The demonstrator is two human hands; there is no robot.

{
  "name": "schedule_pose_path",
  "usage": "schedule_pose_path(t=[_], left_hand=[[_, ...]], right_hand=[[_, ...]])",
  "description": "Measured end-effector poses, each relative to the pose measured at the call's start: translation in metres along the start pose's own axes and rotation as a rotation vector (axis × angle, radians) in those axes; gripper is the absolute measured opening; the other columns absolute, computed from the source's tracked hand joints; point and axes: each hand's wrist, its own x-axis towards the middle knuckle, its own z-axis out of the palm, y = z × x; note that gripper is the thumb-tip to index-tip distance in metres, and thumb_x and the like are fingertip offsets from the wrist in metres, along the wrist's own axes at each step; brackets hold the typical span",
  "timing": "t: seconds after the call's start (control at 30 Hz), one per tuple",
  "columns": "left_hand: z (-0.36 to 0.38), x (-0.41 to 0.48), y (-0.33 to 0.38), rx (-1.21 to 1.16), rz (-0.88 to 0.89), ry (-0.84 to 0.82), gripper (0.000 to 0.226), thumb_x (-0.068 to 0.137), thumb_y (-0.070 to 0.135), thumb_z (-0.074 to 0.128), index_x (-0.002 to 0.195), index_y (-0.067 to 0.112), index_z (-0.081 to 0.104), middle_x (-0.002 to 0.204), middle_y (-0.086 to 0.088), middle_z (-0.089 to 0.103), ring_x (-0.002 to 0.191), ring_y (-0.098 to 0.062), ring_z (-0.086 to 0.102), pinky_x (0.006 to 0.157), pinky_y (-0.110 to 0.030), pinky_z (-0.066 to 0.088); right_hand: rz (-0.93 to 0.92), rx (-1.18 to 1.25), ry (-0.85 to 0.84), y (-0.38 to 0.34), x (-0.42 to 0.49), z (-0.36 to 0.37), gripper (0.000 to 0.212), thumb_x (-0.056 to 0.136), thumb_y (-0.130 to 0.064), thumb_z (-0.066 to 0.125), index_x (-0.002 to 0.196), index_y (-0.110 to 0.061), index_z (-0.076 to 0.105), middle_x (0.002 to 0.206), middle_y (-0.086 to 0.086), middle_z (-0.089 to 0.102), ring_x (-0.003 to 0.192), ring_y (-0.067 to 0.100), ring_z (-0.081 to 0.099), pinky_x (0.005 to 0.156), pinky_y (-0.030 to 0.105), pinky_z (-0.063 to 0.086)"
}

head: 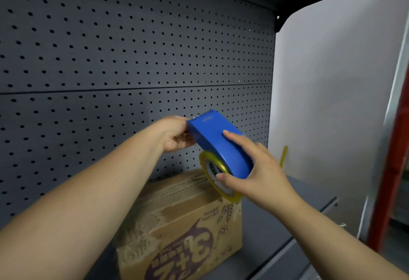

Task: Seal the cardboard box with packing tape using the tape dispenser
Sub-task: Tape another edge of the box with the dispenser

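Hands hold a blue tape dispenser (218, 145) in the air above a cardboard box (179, 224); the right hand (256, 173) is wrapped around the lower, rounded end of the dispenser, thumb pressed on the side of the tape roll (215, 178) and fingers (232, 136) laid over the blue cover; the left hand (176, 135) pinches the upper, far end of the dispenser, its fingertips hidden behind the blue edge, so whether it grips a loose end of tape there cannot be told; both hands are closed on the dispenser, one at each end.

The roll is yellowish with a pale printed core, and its lower rim hangs just above the far right corner of the box, close to touching it, though contact cannot be told; the dispenser is tilted, its far end raised and leaning to the left of the box.

The box sits on a dark grey shelf (272, 231), its flaps closed, purple print on its near side and glossy, wrinkled strips of tape already lying across its top; behind the box rises a grey pegboard (110, 58) full of small holes; to the right of the box stands a white panel (332, 102), with a thin yellow strip (284, 156) stuck against it, and beyond that a red post (389, 169).
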Motion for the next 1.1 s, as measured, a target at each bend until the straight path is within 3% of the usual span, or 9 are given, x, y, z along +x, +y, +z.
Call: schedule_pose_path(t=[0.07, 0.17, 0.3, 0.37, 0.47, 0.7, 0.87, 1.0, 1.1], left_hand=[[0.005, 0.002, 0.002, 0.022, 0.012, 0.014, 0.018, 0.093, 0.001, 0.042, 0.088, 0.008, 0.058, 0.072, -0.006, 0.061, 0.062, -0.015, 0.058, 0.043, -0.018, 0.053], [0.011, 0.005, 0.003, 0.05, 0.015, 0.041, 0.016, 0.093, 0.001, 0.045, 0.097, 0.004, 0.06, 0.074, -0.008, 0.064, 0.066, -0.016, 0.061, 0.047, -0.021, 0.056], [0.02, 0.005, 0.005, 0.072, 0.02, 0.058, 0.013, 0.09, 0.001, 0.051, 0.083, 0.006, 0.061, 0.053, -0.002, 0.067, 0.057, -0.013, 0.063, 0.048, -0.02, 0.056], [0.025, 0.003, 0.005, 0.071, 0.028, 0.059, 0.013, 0.09, 0.003, 0.053, 0.08, 0.007, 0.06, 0.063, -0.003, 0.068, 0.06, -0.013, 0.064, 0.049, -0.021, 0.056], [0.033, 0.003, 0.003, 0.068, 0.044, 0.083, 0.011, 0.089, 0.001, 0.054, 0.082, 0.007, 0.059, 0.075, -0.007, 0.065, 0.068, -0.016, 0.062, 0.061, -0.026, 0.054], [0.053, 0.004, -0.003, 0.122, 0.071, 0.148, 0.012, 0.089, 0.0, 0.054, 0.081, 0.008, 0.058, 0.074, -0.007, 0.064, 0.066, -0.016, 0.062, 0.052, -0.024, 0.051], [0.06, 0.001, -0.005, 0.118, 0.072, 0.159, 0.018, 0.088, -0.002, 0.054, 0.074, 0.008, 0.055, 0.07, -0.008, 0.062, 0.063, -0.017, 0.06, 0.054, -0.026, 0.05], [0.071, 0.002, -0.008, 0.128, 0.092, 0.194, 0.019, 0.086, -0.004, 0.056, 0.071, 0.008, 0.055, 0.062, -0.007, 0.062, 0.058, -0.017, 0.058, 0.055, -0.026, 0.053], [0.068, 0.005, -0.001, 0.129, 0.111, 0.221, 0.006, 0.084, 0.003, 0.063, 0.079, 0.004, 0.061, 0.059, -0.004, 0.061, 0.054, -0.014, 0.055, 0.046, -0.02, 0.054]], right_hand=[[0.028, 0.007, -0.033, 0.0, 0.001, -0.003, 0.078, 0.059, -0.052, 0.077, 0.121, -0.064, 0.032, 0.113, -0.01, 0.047, 0.098, -0.012, 0.042, 0.073, 0.003, 0.035], [0.079, -0.003, -0.072, 0.002, 0.005, -0.006, 0.083, 0.051, -0.06, 0.078, 0.119, -0.061, 0.03, 0.118, -0.013, 0.046, 0.099, 0.0, 0.048, 0.074, 0.013, 0.038], [0.116, -0.065, -0.046, 0.009, 0.01, -0.015, 0.079, 0.061, -0.039, 0.077, 0.12, -0.051, 0.025, 0.112, -0.012, 0.048, 0.093, 0.012, 0.054, 0.073, 0.031, 0.05], [0.136, -0.062, -0.043, 0.014, 0.01, -0.02, 0.081, 0.064, -0.032, 0.074, 0.126, -0.046, 0.023, 0.108, -0.013, 0.046, 0.09, 0.013, 0.054, 0.073, 0.035, 0.053], [0.137, -0.058, -0.042, 0.019, 0.008, -0.026, 0.087, 0.064, -0.032, 0.072, 0.133, -0.047, 0.021, 0.108, -0.01, 0.046, 0.092, 0.014, 0.053, 0.075, 0.035, 0.053], [0.151, -0.068, -0.086, 0.023, 0.003, -0.034, 0.098, 0.052, -0.056, 0.081, 0.129, -0.051, 0.02, 0.112, -0.007, 0.046, 0.098, 0.013, 0.049, 0.076, 0.025, 0.042], [0.163, -0.094, -0.086, 0.028, -0.002, -0.041, 0.089, 0.06, -0.034, 0.076, 0.126, -0.053, 0.018, 0.107, -0.005, 0.049, 0.088, 0.013, 0.052, 0.074, 0.032, 0.051], [0.179, -0.081, -0.092, 0.031, -0.008, -0.048, 0.089, 0.062, -0.037, 0.075, 0.126, -0.054, 0.016, 0.104, -0.006, 0.048, 0.088, 0.014, 0.054, 0.073, 0.033, 0.052], [0.183, -0.06, -0.09, 0.034, -0.011, -0.054, 0.088, 0.062, -0.041, 0.076, 0.125, -0.054, 0.017, 0.105, -0.009, 0.046, 0.09, 0.013, 0.053, 0.076, 0.032, 0.051]])
